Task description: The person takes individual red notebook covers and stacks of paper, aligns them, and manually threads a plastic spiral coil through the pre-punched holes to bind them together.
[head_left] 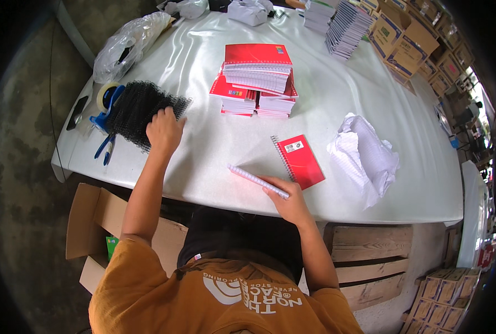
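Gripping one notepad (256, 180) in right hand (288, 201), left hand (165, 132) at one black coil heap (134, 111), grip unclear

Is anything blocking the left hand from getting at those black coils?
Nothing visible: the left hand is at the black coils, fingers over their right edge. The notebook stack stands farther right.

Bright, diffuse light on my feed, pale glare streaking the table (326, 92) at upper centre, soft shadow below the left hand (165, 131), dim floor (25, 145) far left, washed-out highlights at right rim, centre crisp, edges curving into black
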Tool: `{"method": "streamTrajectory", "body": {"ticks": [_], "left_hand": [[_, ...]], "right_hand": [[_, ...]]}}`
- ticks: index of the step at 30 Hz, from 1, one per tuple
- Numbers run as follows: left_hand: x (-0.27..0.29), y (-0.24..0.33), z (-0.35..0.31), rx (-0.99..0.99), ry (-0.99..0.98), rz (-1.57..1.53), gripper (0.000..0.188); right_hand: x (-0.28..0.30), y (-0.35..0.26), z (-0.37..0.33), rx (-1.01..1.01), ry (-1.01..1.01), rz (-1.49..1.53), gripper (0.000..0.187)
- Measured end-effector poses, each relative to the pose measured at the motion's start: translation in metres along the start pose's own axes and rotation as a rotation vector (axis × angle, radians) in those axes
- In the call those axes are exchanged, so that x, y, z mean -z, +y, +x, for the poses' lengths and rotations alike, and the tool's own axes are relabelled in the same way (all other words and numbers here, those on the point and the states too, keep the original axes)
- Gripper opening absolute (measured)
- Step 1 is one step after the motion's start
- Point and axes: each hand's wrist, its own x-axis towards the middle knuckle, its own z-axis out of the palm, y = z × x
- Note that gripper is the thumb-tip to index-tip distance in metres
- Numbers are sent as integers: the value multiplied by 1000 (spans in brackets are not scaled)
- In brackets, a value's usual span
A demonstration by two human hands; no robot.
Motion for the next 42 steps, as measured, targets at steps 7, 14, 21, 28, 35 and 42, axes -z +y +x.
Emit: {"method": "streamTrajectory", "body": {"ticks": [7,14,21,28,35,42], "left_hand": [[-6,-3,-31,3,182,-215,22],[27,10,-39,85,-165,-1345,23],[65,31,-56,-104,-968,-1029,33],[44,47,-60,-199,-858,-1469,22],[30,50,-58,-281,-805,-1164,42],[57,58,-24,70,-1252,-1041,37]], "right_hand": [[0,0,4,99,118,195,33],[-4,12,5,131,175,228,27],[-5,14,6,121,258,229,27],[-4,11,5,103,250,230,30],[-9,18,3,142,226,207,30],[-7,18,1,177,204,138,28]]}}
